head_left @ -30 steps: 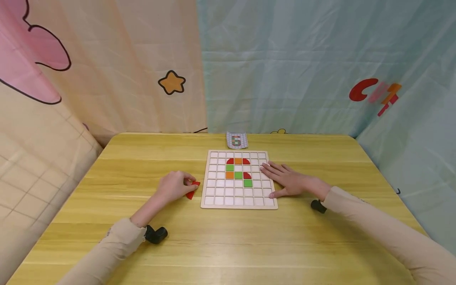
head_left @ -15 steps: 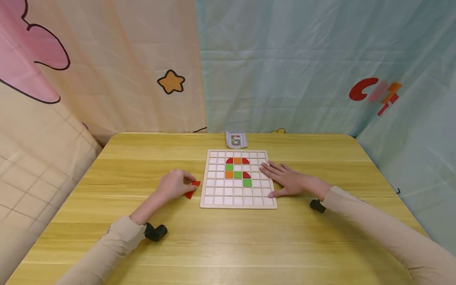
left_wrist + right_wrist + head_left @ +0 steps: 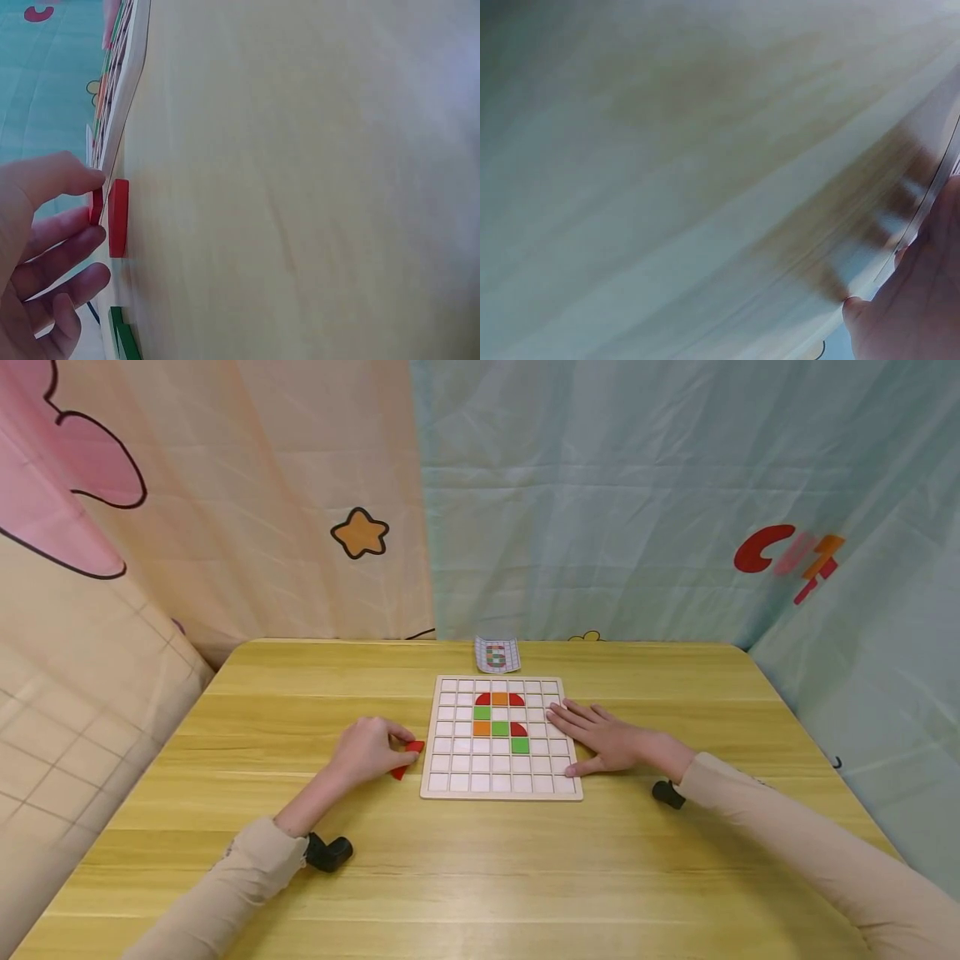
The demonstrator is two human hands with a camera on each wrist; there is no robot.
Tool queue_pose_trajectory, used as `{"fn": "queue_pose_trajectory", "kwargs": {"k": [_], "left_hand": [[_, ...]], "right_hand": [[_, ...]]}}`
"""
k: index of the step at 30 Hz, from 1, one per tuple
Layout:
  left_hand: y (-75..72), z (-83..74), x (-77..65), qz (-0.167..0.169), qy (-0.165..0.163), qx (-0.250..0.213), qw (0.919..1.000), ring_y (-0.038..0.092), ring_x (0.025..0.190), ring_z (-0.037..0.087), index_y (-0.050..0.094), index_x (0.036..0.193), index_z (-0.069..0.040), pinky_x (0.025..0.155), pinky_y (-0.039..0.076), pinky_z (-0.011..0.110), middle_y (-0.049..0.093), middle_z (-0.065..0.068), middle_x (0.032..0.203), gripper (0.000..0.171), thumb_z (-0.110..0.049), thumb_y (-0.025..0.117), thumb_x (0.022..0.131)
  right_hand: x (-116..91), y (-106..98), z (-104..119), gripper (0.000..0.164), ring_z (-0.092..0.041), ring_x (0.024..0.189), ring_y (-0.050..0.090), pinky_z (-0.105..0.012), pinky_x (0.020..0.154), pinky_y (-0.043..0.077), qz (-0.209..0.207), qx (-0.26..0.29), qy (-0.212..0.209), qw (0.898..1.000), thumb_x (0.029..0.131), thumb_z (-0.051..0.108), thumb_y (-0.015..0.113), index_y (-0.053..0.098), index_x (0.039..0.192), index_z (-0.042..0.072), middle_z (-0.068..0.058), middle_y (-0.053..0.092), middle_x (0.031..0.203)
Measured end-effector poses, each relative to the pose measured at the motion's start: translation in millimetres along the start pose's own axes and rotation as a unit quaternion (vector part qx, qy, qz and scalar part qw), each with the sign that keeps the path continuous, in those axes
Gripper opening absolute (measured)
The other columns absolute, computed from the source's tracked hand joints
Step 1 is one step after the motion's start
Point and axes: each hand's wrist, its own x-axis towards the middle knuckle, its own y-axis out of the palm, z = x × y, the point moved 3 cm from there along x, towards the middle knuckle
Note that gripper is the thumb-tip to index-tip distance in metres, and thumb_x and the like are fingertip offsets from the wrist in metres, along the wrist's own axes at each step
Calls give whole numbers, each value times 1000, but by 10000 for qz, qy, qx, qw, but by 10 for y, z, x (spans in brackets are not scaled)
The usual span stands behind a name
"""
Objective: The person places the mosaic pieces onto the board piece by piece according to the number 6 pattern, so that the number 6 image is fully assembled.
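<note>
In the left wrist view, my left hand (image 3: 367, 750) pinches a small red piece (image 3: 96, 205) between thumb and index finger. Just beside it, a second red piece (image 3: 118, 217) lies on the table. Both are left of the white grid board (image 3: 468, 783), partly covered by the fingers in the head view. My right hand (image 3: 611, 742) rests with fingers spread on the board's right edge. Several coloured tiles sit in the board's cells: red quarter-rounds (image 3: 518, 729), orange squares (image 3: 500, 699) and green squares (image 3: 520, 745).
Behind the board lies a small card (image 3: 497, 656) printed with a coloured grid figure. Green pieces (image 3: 126, 341) show low in the left wrist view. The wooden table (image 3: 480, 877) meets printed curtains (image 3: 600, 502) at its back edge.
The left hand has moved very slightly right with the red piece, still beside the board. The right hand and the tiles on the board have kept their places.
</note>
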Motion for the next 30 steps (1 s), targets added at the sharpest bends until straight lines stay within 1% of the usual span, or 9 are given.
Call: {"fn": "queue_pose_trajectory", "kwargs": {"k": [6, 10, 13, 16, 19, 25, 30], "left_hand": [[22, -72, 29, 6, 157, -108, 9998, 52, 54, 4, 78, 94, -12, 48, 38, 25, 72, -3, 75, 26, -30, 79, 74], [33, -158, 65, 3, 286, -139, 9995, 51, 52, 3, 77, 92, -15, 48, 38, 24, 71, -5, 77, 24, -31, 79, 74], [48, -238, 95, 4, 427, -135, 9990, 50, 48, 3, 77, 90, -16, 47, 37, 24, 71, -6, 77, 23, -32, 79, 75], [76, -316, 127, 7, 590, -78, 9982, 49, 49, 3, 77, 90, -16, 47, 36, 22, 71, -6, 78, 23, -33, 79, 75], [111, -388, 160, -46, 735, 16, 9973, 49, 55, 1, 77, 90, -15, 47, 36, 20, 72, -5, 79, 25, -35, 79, 75], [175, -542, 224, -167, 868, 5, 9961, 53, 59, 2, 78, 88, -16, 48, 37, 19, 74, -6, 79, 24, -36, 81, 73], [242, -669, 260, -71, 914, -93, 9957, 52, 60, 2, 78, 87, -18, 50, 38, 20, 72, -7, 78, 23, -36, 81, 73]], "right_hand": [[-5, 6, -14, 96, -33, 150, -4, -61, 115, 4, -3, -17, 25, 10000, 89, 64, 49, 1, 156, 15, -7, -3, 163], [-4, 9, -19, 96, -32, 150, -5, -61, 116, 4, 13, -61, 41, 10000, 89, 65, 48, 0, 156, 16, -6, -4, 163], [-7, -1, -16, 96, -33, 150, -3, -62, 115, 4, -35, -36, 5, 10000, 89, 63, 50, 2, 156, 14, -8, -2, 163], [-11, -10, -11, 95, -34, 150, -3, -62, 115, 5, -54, -7, 8, 10000, 89, 63, 50, 3, 156, 14, -8, -1, 163], [-16, -11, -10, 95, -33, 150, -3, -61, 115, 5, -38, 1, 36, 10000, 89, 64, 49, 3, 156, 14, -8, -1, 163], [-17, -21, -2, 95, -34, 150, -2, -62, 115, 5, -27, 34, 37, 10000, 89, 63, 50, 3, 156, 14, -8, 0, 163], [-15, -23, 2, 96, -32, 150, -4, -61, 116, 5, 46, -6, 88, 10000, 89, 65, 49, 1, 156, 17, -6, -2, 163]]}}
